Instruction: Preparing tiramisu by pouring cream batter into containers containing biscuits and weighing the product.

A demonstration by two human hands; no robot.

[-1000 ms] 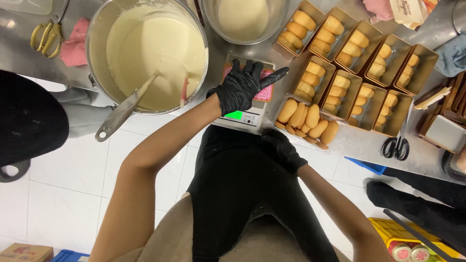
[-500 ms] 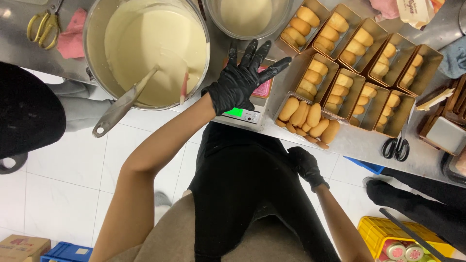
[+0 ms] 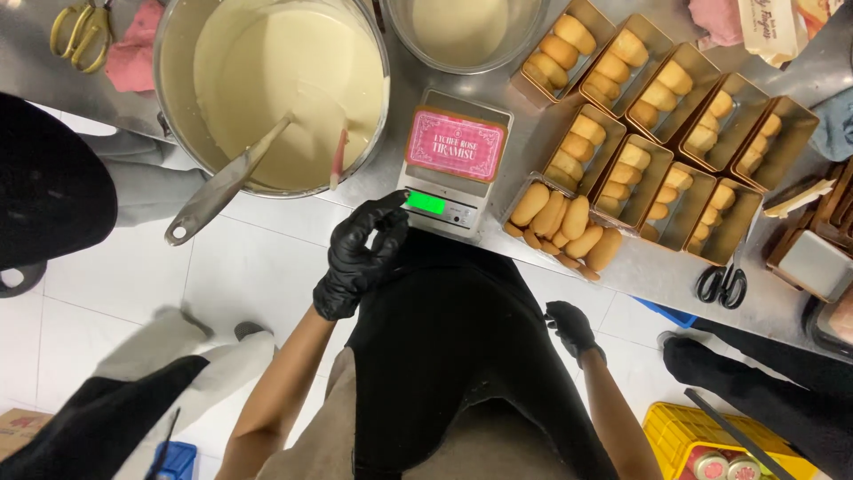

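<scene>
Gloved in black, the left hand (image 3: pixel 362 253) hangs with fingers loosely curled and holding nothing at the near edge of the digital scale (image 3: pixel 453 169), which carries a pink rectangular box (image 3: pixel 456 145), while the right hand (image 3: pixel 571 327), also empty and half curled, hangs low by the dark apron. Steel counter (image 3: pixel 622 267) runs across the far side over a white tiled floor, bearing a big pot of cream (image 3: pixel 271 84) and gold trays of ladyfingers (image 3: pixel 657 133). Half a second earlier the left hand was spread open above the scale; it has since drawn back nearer.
</scene>
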